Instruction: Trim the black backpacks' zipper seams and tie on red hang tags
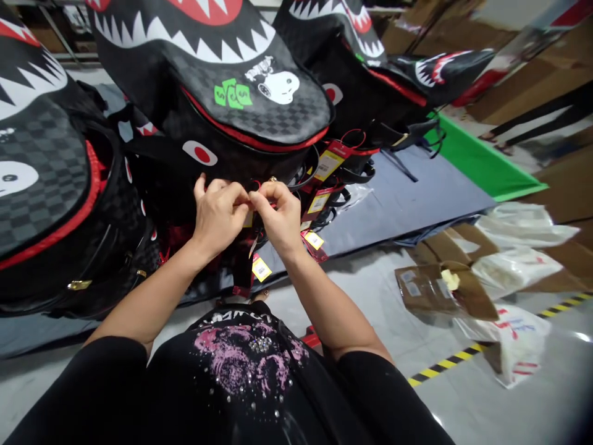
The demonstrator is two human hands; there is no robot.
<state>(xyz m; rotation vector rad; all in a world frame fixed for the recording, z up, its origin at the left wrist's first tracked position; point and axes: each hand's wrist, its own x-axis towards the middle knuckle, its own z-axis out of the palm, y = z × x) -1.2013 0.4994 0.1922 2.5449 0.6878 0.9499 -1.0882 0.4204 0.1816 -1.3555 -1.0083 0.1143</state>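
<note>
Both hands meet in front of a black checkered backpack [204, 120] with white teeth, a red eye patch and a red-trimmed flap. My left hand [218, 209] is closed in a pinch at the backpack's front. Beside it, fingertips nearly touching, my right hand [279, 213] pinches too. A thin red loop [255, 185] shows between them; what exactly each hand grips is too small to tell. Below the fingers hangs a tag with a yellow label [261, 269]. More red and yellow tags [328, 162] hang from straps just right of my right hand.
Another shark-mouth backpack [41, 185] stands at the left, more at the upper right. They rest on a grey-covered surface [403, 198] with a green panel [486, 161] behind. Cardboard [424, 290] and plastic bags [519, 269] lie on the floor at right. A person's legs [532, 120] show farther back.
</note>
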